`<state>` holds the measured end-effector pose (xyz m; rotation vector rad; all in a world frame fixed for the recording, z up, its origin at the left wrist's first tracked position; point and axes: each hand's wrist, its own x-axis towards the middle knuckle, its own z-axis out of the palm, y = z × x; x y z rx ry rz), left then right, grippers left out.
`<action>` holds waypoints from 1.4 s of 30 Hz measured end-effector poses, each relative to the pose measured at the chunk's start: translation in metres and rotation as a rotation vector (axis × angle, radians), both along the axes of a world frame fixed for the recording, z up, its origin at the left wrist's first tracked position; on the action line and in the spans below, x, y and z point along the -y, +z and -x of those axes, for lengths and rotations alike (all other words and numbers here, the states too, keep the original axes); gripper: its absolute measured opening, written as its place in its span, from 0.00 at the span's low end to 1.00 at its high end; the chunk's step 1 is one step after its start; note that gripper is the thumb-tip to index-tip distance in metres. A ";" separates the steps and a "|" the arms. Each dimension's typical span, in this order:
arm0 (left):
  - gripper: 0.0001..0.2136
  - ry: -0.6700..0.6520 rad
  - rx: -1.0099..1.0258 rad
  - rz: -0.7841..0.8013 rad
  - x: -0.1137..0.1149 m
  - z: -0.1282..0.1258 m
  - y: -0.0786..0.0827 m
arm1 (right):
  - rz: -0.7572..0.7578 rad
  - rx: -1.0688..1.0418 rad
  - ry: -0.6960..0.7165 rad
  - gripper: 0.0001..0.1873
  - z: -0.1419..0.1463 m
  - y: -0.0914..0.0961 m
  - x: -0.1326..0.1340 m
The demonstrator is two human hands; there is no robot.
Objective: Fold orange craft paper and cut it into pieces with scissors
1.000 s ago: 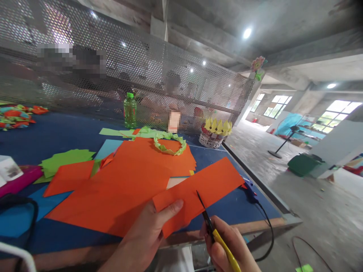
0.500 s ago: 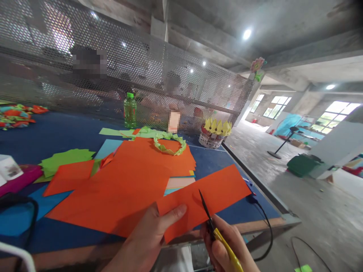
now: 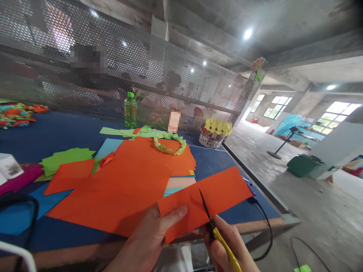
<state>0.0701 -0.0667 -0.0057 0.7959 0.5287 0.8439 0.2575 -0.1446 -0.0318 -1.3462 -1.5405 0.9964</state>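
My left hand [image 3: 157,230] pinches the near left end of an orange paper strip [image 3: 224,189], thumb on top. The strip is held up at a slant over the table's front edge. In my right hand [image 3: 224,245] are scissors [image 3: 225,245] with yellow handles and dark blades. One blade lies over the strip's face near its middle; the other blade is hidden, so I cannot tell how far apart they are. Larger orange sheets [image 3: 121,185] lie on the table left of my hands. On their far part rests a ring of folded light-green paper [image 3: 170,145].
The blue table [image 3: 76,130] also bears a green bottle [image 3: 130,109], a basket with a yellow paper crown [image 3: 211,138], green paper [image 3: 66,160] and a pile of coloured scraps [image 3: 17,115]. A perforated metal screen [image 3: 193,90] stands behind. A black cable [image 3: 269,226] hangs at the right.
Almost nothing differs. The orange strip and both hands sit in nearly the same place, with the strip's right end a touch lower and further right.
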 end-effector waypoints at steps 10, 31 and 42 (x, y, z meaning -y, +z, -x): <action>0.21 -0.042 0.004 0.070 0.001 0.000 -0.001 | -0.071 -0.006 -0.006 0.36 0.003 0.002 -0.004; 0.20 -0.052 0.030 0.124 0.002 -0.001 -0.001 | -0.019 0.027 -0.024 0.37 0.002 0.003 -0.005; 0.18 -0.068 0.034 0.085 0.003 -0.003 -0.004 | -0.011 0.038 -0.044 0.37 -0.001 0.003 -0.006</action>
